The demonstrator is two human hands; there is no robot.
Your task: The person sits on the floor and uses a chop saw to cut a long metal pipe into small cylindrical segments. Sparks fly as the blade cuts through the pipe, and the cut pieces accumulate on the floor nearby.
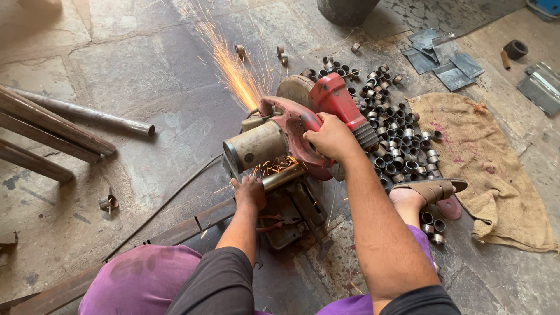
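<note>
A red chop saw (291,131) sits on the stone floor, throwing orange sparks (236,67) up and away to the far left. My right hand (332,139) is closed around the saw's red handle and presses it down. My left hand (249,191) grips a metal pipe (283,177) lying under the blade, right beside the cut. The saw's motor housing (256,146) is a dull metal cylinder just above my left hand. My knees in purple trousers frame the bottom of the view.
Several short cut pipe rings (396,137) lie heaped right of the saw. My sandalled foot (426,191) rests by a burlap sack (490,163). Long pipes (52,131) lie at left, sheet-metal scraps (446,55) at far right, and a steel bar (175,233) near my knee.
</note>
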